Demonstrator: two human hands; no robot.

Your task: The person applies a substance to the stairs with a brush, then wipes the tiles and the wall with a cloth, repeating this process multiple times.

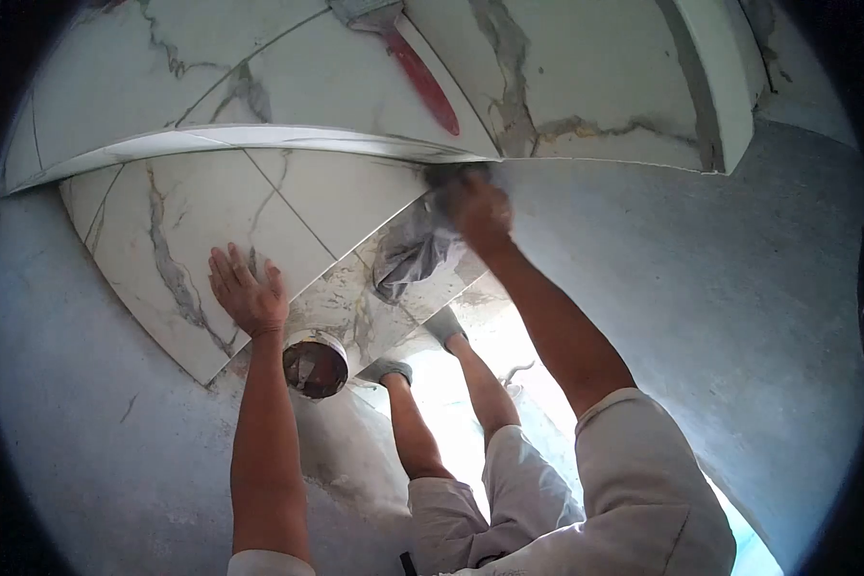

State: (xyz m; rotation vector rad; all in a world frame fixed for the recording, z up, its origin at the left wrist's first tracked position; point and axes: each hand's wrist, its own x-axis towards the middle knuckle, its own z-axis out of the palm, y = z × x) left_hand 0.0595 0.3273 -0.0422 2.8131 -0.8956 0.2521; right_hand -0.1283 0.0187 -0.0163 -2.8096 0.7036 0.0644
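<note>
My left hand (251, 294) lies flat on a white marble-patterned tile step (211, 226), fingers stretched out and holding nothing. At the step's right corner, against the riser above, my right hand (480, 209) is closed and smeared by motion. A dark thing (444, 177) shows at its fingers; blur hides what kind it is. Just below that hand, a crumpled grey cloth or bag (415, 252) rests on the lower step. Close to my left wrist stands a round container (315, 365), its inside brown and stained.
A brush with a red handle (420, 79) lies on the upper step (298, 82). Another tiled step (605, 77) with a raised edge curves away at the top right. Grey wall (662, 250) flanks the stairs. My feet (444, 324) stand on the lower tiles.
</note>
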